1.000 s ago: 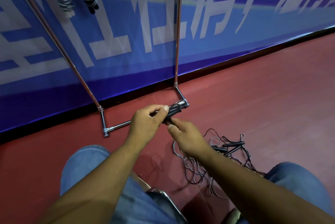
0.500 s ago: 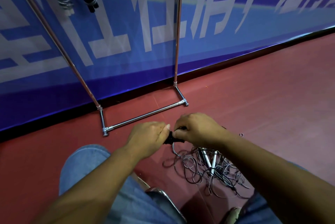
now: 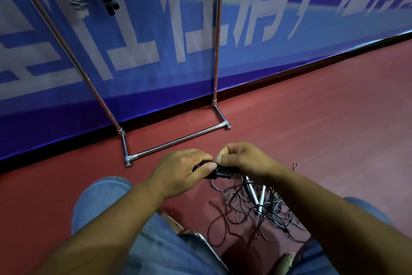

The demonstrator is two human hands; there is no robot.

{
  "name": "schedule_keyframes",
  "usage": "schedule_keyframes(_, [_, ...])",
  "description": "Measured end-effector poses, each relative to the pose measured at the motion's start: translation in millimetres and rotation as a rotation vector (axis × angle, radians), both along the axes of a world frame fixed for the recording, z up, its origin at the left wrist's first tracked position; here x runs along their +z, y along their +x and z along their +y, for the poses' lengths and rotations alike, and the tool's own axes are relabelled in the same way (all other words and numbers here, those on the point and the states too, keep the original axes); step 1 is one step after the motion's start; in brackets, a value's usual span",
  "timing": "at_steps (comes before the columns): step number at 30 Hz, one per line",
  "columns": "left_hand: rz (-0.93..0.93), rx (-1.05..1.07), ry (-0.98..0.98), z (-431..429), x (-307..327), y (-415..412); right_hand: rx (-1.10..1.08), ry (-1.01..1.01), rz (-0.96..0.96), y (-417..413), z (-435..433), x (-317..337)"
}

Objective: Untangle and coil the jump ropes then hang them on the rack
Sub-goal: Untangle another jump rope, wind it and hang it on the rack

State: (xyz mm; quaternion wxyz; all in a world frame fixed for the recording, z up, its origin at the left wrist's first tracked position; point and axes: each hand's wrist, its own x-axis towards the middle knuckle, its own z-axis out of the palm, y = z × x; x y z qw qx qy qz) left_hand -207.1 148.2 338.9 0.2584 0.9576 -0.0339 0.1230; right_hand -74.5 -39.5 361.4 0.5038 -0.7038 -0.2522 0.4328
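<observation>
- My left hand and right hand both pinch the black bundled jump rope, centre frame.
- A tangled pile of thin dark cords lies lower right; the chrome tube rack stands behind.

— What is the floor like?
— It is dark red and smooth.
— And what is behind it?
— A big blue banner stands along the floor, with large white letters on it. A black strip runs under the banner where it meets the floor.
— What is down low?
— Two legs in blue jeans. Between them sits a bit of shiny metal, too little to tell what it is. A shoe tip shows by the right leg.
</observation>
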Motion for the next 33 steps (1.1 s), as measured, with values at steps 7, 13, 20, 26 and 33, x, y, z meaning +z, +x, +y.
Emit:
schedule_keyframes(7, [0.303, 0.075, 0.263, -13.1, 18.1, 7.8, -0.043, -0.061, -0.218, 3.6, 0.4, 1.4])
schedule_keyframes(13, [0.337, 0.066, 0.194, -25.1, 18.8, 10.0, -0.027, -0.051, -0.218, 1.3, -0.8, -3.8])
schedule_keyframes(20, [0.424, 0.038, 0.235, -19.1, 19.9, 16.3, 0.058, -0.026, -0.16, 0.0, -3.5, -5.5])
schedule_keyframes(26, [0.363, -0.104, 0.22, -24.0, 20.0, 5.4, 0.27, -0.043, 0.107, 8.2, -11.6, -1.9])
schedule_keyframes(33, [0.243, 0.028, -0.163, -30.6, 15.5, 7.4, 0.099, 0.085, 0.354, 9.3, -12.5, -17.9])
